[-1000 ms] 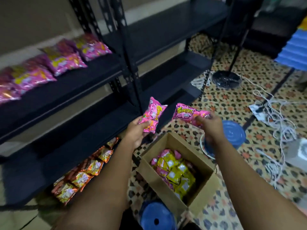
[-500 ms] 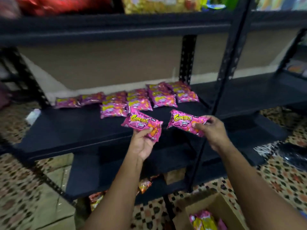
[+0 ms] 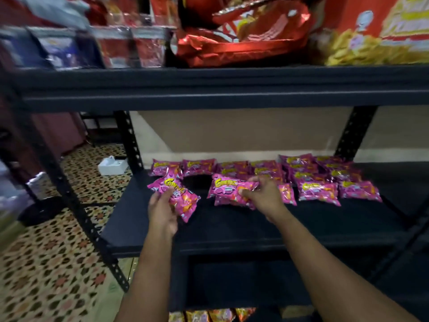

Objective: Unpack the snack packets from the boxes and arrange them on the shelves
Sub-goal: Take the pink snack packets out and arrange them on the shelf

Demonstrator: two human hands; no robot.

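Note:
Both hands are over the dark middle shelf (image 3: 232,226). My left hand (image 3: 162,210) grips a pink snack packet (image 3: 178,196) tilted just above the shelf's left part. My right hand (image 3: 262,196) pinches another pink packet (image 3: 227,188) by its right end, low over a packet lying on the shelf. Rows of several matching pink packets (image 3: 318,190) lie along the back of the shelf, from the left post to the right. The box is out of view.
The upper shelf (image 3: 209,89) overhead carries large red bags (image 3: 243,33) and yellow bags (image 3: 376,43). Black upright posts (image 3: 130,140) frame the shelf. Orange packets (image 3: 209,316) show on the lowest level. A white object (image 3: 111,166) lies on the patterned floor at left.
The view has swung from the box up to the middle shelf. Both hands carried their pink packets forward and down over the shelf, close to the rows lying there.

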